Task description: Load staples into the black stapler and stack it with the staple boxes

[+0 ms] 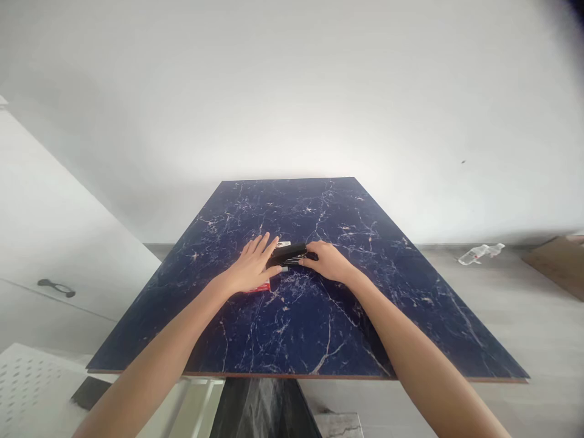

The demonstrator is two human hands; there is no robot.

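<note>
A black stapler (289, 252) with a metal strip along its lower side lies near the middle of the dark blue marbled tabletop (292, 340). My right hand (329, 260) grips its right end between thumb and fingers. My left hand (250, 266) is stretched out with fingers apart, over the stapler's left end. Beneath the left palm a red and white box (260, 288) partly shows. A small white printed piece (283, 244) peeks out behind the stapler; whether it belongs to the box is hidden.
White wall stands behind the table. To the left is a white cabinet front with a dark handle (56, 287). On the floor at the right lie clear plastic bottles (479, 253) beside a cardboard box (559, 264). A white perforated surface (27, 389) is at lower left.
</note>
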